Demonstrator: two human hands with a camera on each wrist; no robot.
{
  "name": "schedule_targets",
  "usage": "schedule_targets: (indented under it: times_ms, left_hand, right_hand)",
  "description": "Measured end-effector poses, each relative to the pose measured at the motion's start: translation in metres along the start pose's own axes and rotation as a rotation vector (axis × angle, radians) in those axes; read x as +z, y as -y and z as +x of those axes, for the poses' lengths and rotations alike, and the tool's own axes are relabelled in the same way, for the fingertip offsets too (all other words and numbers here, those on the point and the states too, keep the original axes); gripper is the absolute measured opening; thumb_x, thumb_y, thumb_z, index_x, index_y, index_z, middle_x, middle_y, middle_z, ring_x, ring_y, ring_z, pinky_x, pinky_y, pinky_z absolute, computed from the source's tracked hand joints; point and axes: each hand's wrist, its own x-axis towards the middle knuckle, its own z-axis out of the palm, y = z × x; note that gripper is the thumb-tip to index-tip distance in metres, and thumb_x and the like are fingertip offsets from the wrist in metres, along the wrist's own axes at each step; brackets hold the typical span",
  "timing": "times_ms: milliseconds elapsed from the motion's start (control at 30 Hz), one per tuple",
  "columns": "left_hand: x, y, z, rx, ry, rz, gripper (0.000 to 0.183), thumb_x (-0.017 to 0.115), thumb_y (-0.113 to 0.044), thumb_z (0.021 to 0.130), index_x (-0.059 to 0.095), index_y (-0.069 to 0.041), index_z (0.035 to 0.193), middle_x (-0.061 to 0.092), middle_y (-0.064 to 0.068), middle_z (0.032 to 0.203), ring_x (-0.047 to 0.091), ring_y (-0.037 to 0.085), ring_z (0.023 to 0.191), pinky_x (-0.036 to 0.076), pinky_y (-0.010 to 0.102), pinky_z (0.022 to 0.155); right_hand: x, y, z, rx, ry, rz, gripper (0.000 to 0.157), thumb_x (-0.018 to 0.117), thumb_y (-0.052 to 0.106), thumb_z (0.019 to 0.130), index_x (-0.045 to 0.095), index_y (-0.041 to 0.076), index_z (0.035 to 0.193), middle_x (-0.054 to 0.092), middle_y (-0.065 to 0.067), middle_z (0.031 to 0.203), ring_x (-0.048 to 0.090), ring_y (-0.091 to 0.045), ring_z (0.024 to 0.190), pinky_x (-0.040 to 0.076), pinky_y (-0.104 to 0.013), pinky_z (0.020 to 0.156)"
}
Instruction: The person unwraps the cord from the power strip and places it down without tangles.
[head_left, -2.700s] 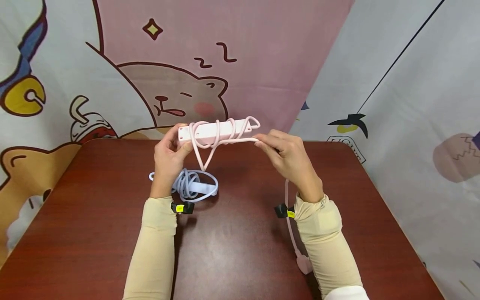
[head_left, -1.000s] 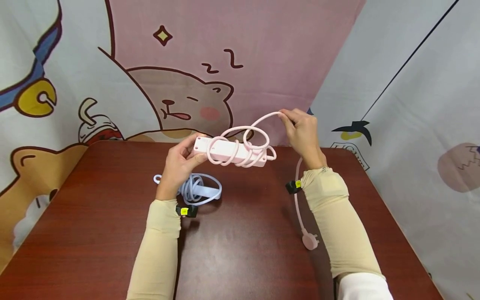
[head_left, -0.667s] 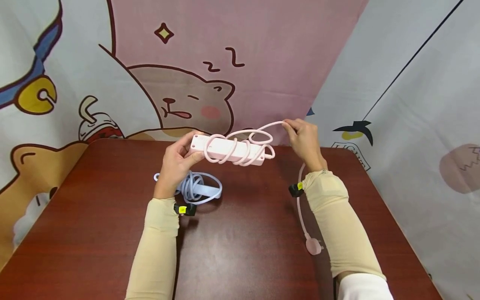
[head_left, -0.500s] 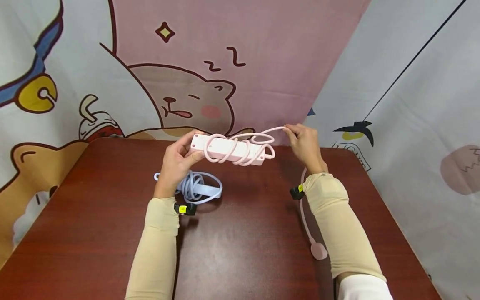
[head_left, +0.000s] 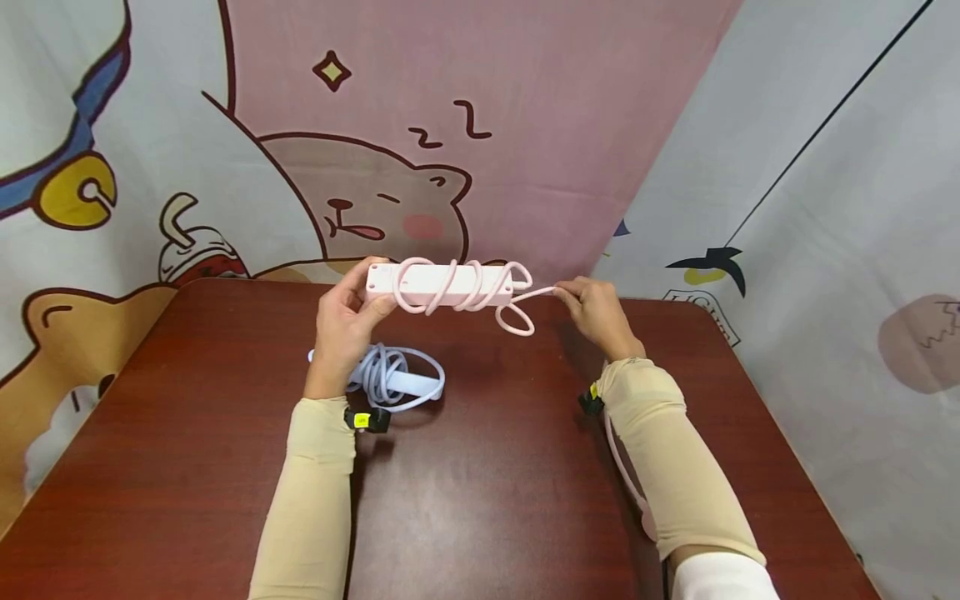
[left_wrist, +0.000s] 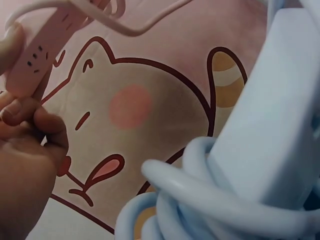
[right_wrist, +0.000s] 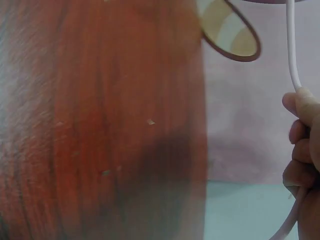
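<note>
A pink power strip is held up above the far part of the table, with its own pink cord wound round it in several turns. My left hand grips the strip's left end between thumb and fingers. Sockets show on the strip's face in the left wrist view. At the right, my right hand pinches the pink cord, which runs from a small loop at the strip's right end. From that hand the cord hangs down behind the forearm to its plug, mostly hidden by the sleeve.
A light blue power strip with its blue cord coiled round it lies on the brown table, just right of my left wrist. A printed cloth hangs behind the table's far edge.
My right hand has lowered from above the strip to about its level, drawing the cord out; the big loop above the strip has shrunk. The strip has turned nearly level and shifted slightly left.
</note>
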Motion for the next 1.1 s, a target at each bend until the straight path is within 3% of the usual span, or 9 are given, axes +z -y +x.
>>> schedule_targets:
  times_ms: [100, 300, 500, 733, 933, 1100]
  left_hand:
    - [0.0, 0.003, 0.001, 0.004, -0.036, 0.006, 0.048, 0.072, 0.008, 0.087, 0.058, 0.008, 0.133, 0.068, -0.013, 0.107, 0.06, 0.002, 0.089, 0.051, 0.013, 0.079]
    - [0.003, 0.006, 0.002, -0.003, -0.094, 0.028, 0.047, 0.072, 0.007, 0.087, 0.059, 0.008, 0.132, 0.067, -0.016, 0.103, 0.055, 0.002, 0.08, 0.046, 0.012, 0.07]
    - [0.0, 0.007, 0.001, -0.017, -0.133, 0.061, 0.048, 0.075, 0.003, 0.087, 0.062, 0.003, 0.132, 0.066, -0.017, 0.102, 0.055, 0.002, 0.079, 0.045, 0.012, 0.067]
    - [0.003, 0.008, 0.003, -0.003, -0.11, 0.056, 0.049, 0.076, 0.004, 0.086, 0.061, 0.004, 0.133, 0.066, -0.018, 0.103, 0.056, 0.001, 0.078, 0.044, 0.012, 0.066]
    - [0.008, 0.007, 0.001, -0.015, -0.097, 0.069, 0.048, 0.076, 0.003, 0.087, 0.062, 0.002, 0.133, 0.064, -0.017, 0.1, 0.049, 0.001, 0.074, 0.039, 0.012, 0.062]
    - [0.009, 0.006, 0.0, -0.018, -0.097, 0.072, 0.049, 0.077, 0.003, 0.087, 0.062, 0.001, 0.133, 0.064, -0.016, 0.1, 0.049, 0.001, 0.073, 0.038, 0.012, 0.061]
  right_hand:
    - [0.006, -0.001, -0.002, -0.005, 0.049, 0.011, 0.02, 0.07, 0.017, 0.097, 0.079, 0.001, 0.105, 0.075, -0.014, 0.088, 0.071, -0.031, 0.081, 0.056, -0.045, 0.075]
    - [0.013, -0.001, -0.004, 0.067, 0.166, 0.009, 0.021, 0.067, 0.016, 0.098, 0.078, 0.002, 0.109, 0.074, -0.017, 0.095, 0.071, -0.034, 0.089, 0.056, -0.048, 0.081]
    - [0.02, -0.005, -0.011, 0.081, 0.263, 0.008, 0.021, 0.065, 0.015, 0.099, 0.077, 0.001, 0.11, 0.074, -0.019, 0.1, 0.07, -0.035, 0.095, 0.055, -0.049, 0.087]
    - [0.03, 0.0, -0.015, 0.121, 0.317, 0.03, 0.023, 0.066, 0.018, 0.099, 0.078, 0.002, 0.111, 0.075, -0.018, 0.103, 0.068, -0.034, 0.101, 0.054, -0.049, 0.091]
    - [0.04, 0.009, -0.02, 0.203, 0.37, 0.051, 0.022, 0.071, 0.021, 0.096, 0.078, 0.005, 0.11, 0.075, -0.016, 0.11, 0.068, -0.033, 0.11, 0.052, -0.049, 0.099]
    - [0.039, 0.017, -0.023, 0.251, 0.39, 0.062, 0.018, 0.072, 0.016, 0.095, 0.078, 0.006, 0.108, 0.075, -0.015, 0.113, 0.067, -0.032, 0.111, 0.052, -0.048, 0.099]
